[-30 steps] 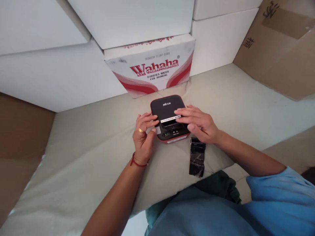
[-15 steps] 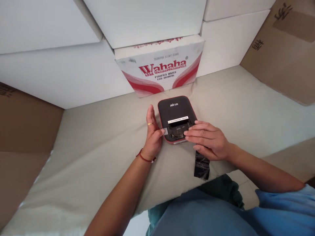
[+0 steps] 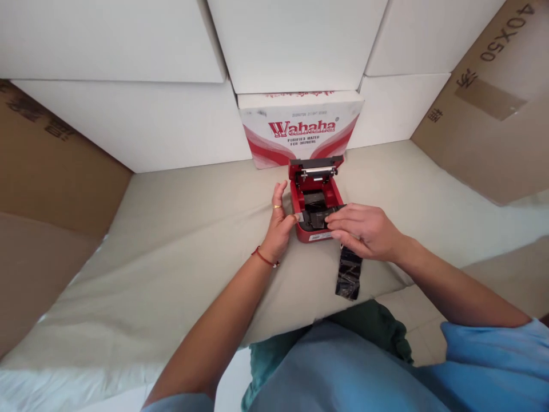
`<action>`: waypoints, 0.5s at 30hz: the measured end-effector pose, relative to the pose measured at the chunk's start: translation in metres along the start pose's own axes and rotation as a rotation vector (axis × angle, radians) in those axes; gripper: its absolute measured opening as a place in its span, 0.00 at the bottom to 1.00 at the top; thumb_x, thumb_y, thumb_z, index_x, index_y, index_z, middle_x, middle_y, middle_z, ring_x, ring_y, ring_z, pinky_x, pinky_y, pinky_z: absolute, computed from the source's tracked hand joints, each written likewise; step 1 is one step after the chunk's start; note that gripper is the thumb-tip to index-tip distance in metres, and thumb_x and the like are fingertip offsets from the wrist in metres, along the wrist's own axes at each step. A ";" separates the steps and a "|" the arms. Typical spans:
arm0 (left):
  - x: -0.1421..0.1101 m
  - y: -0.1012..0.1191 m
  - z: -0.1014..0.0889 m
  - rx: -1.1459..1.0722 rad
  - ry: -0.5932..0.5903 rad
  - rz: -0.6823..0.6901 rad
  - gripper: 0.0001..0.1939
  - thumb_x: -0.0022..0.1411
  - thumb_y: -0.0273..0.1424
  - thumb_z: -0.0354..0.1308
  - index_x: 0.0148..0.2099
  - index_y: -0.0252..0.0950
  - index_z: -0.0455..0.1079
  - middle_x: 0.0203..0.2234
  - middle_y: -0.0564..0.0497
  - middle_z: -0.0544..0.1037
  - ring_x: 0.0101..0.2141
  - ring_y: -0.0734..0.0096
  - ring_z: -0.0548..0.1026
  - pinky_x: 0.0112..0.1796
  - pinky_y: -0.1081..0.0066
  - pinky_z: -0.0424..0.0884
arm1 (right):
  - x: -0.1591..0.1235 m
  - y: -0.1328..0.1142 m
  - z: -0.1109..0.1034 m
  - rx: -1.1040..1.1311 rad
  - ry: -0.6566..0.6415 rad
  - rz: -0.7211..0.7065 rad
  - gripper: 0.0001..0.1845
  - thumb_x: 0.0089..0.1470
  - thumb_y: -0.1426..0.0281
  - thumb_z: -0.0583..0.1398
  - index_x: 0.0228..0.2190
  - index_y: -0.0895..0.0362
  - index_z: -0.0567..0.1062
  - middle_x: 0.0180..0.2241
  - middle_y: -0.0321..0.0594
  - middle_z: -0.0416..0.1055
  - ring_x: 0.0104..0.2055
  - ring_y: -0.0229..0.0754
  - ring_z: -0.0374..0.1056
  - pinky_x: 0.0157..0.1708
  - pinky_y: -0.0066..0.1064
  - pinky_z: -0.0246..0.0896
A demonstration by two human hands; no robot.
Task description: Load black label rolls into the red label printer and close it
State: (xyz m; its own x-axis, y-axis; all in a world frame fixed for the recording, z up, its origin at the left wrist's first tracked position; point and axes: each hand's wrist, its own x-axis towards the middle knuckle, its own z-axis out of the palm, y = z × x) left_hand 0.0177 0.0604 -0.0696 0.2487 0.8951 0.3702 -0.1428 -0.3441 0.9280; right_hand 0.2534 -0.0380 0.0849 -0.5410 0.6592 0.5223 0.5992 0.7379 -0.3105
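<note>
A small red label printer (image 3: 302, 230) stands on the cloth-covered surface with its black-topped lid (image 3: 315, 174) raised, showing a roller under the lid and a dark hollow inside. My left hand (image 3: 279, 229) steadies the printer's left side, thumb on a grey tab (image 3: 299, 217), other fingers pointing up along the wall. At the front right corner, my right hand (image 3: 364, 229) has its fingers over the front opening and closes on a crinkled black strip (image 3: 349, 273). The strip hangs out below the thumb toward me; its part under the fingers is hidden.
A Wahaha water carton (image 3: 302, 129) stands right behind the raised lid. White boxes (image 3: 171, 123) are stacked along the back. Brown cardboard boxes stand at the left (image 3: 51, 171) and right (image 3: 493, 137). The surface's front edge is close to my body.
The printer's lid has swung up from closed, baring the red inside. My left thumb stays at the grey tab and my right hand stays by the front corner. The camera view has shifted.
</note>
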 end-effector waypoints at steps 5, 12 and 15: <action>0.005 -0.008 -0.001 0.007 -0.023 0.032 0.41 0.72 0.47 0.66 0.80 0.56 0.55 0.83 0.50 0.55 0.84 0.51 0.49 0.81 0.48 0.52 | 0.043 0.015 -0.007 0.008 -0.145 0.522 0.18 0.75 0.65 0.57 0.47 0.55 0.87 0.40 0.41 0.89 0.36 0.43 0.85 0.44 0.34 0.77; 0.005 -0.003 0.001 -0.028 -0.035 0.036 0.39 0.71 0.43 0.63 0.79 0.51 0.57 0.81 0.47 0.60 0.80 0.49 0.59 0.78 0.48 0.60 | 0.106 0.034 0.012 -0.509 -0.616 0.603 0.20 0.69 0.71 0.60 0.54 0.52 0.88 0.53 0.50 0.88 0.54 0.58 0.83 0.45 0.39 0.71; 0.006 -0.002 0.002 -0.079 -0.046 0.022 0.39 0.68 0.40 0.63 0.78 0.50 0.58 0.78 0.47 0.64 0.78 0.50 0.62 0.77 0.48 0.60 | 0.114 0.034 0.020 -0.572 -0.679 0.614 0.20 0.66 0.72 0.63 0.55 0.54 0.87 0.54 0.54 0.88 0.55 0.61 0.83 0.43 0.40 0.72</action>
State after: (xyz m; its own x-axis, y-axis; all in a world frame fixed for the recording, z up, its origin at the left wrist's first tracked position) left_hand 0.0216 0.0661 -0.0686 0.2882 0.8727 0.3941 -0.2233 -0.3389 0.9139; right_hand 0.2000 0.0646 0.1177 -0.1626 0.9661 -0.2005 0.9713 0.1924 0.1396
